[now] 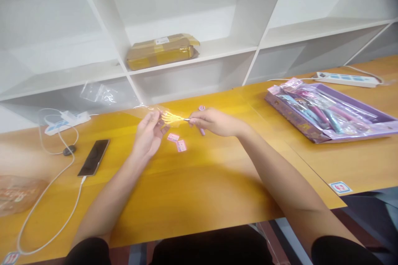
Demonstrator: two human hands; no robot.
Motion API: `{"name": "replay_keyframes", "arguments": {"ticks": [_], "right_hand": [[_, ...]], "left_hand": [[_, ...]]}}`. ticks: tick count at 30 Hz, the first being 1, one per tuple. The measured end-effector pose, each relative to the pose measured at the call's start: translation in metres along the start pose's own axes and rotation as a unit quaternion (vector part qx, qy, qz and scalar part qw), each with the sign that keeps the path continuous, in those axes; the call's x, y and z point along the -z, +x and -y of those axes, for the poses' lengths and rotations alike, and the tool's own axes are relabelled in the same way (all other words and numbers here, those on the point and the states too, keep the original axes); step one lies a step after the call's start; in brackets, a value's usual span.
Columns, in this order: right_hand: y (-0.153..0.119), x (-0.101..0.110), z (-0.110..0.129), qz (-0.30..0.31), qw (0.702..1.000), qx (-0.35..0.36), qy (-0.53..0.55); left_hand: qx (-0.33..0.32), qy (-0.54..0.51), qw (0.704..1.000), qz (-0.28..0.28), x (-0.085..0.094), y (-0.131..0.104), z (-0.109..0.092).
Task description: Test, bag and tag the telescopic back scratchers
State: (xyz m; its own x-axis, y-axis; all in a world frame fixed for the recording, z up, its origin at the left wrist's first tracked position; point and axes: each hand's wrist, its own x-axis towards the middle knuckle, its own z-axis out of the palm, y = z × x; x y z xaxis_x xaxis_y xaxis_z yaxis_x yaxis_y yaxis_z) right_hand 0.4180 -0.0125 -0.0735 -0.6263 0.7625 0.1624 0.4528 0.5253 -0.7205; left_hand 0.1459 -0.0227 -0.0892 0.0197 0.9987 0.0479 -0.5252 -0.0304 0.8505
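Note:
My right hand [214, 121] is closed on the thin metal shaft of a yellow, hand-shaped item [172, 118], perhaps a small back scratcher, held level above the table. At its yellow fingers, my left hand [147, 132] pinches a clear plastic bag [137, 109] that trails up and to the left. How much of the item lies inside the film I cannot tell. Below them, two small pink printed cards [173, 137] rest on the wooden table [199, 194]. A purple stick with a striped head [202, 108] lies partly hidden behind my right hand.
On the right stands a purple tray-like box [367, 130] of items in clear wrappers. A phone [94, 157] on a white cable lies left, near a power strip [67, 123]. Another power strip [348, 78] is at back right. A taped parcel [161, 53] sits on the shelf.

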Motion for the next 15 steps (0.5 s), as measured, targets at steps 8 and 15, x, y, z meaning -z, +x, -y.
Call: {"name": "replay_keyframes", "arguments": {"ticks": [8, 15], "right_hand": [[0.003, -0.002, -0.002, -0.021, 1.0, 0.012, -0.012], [0.004, -0.01, 0.009, -0.049, 0.999, 0.001, 0.02]], "left_hand": [[-0.026, 0.028, 0.999, 0.009, -0.002, -0.001, 0.006], [-0.022, 0.042, 0.999, 0.02, -0.006, -0.005, 0.011]]}}
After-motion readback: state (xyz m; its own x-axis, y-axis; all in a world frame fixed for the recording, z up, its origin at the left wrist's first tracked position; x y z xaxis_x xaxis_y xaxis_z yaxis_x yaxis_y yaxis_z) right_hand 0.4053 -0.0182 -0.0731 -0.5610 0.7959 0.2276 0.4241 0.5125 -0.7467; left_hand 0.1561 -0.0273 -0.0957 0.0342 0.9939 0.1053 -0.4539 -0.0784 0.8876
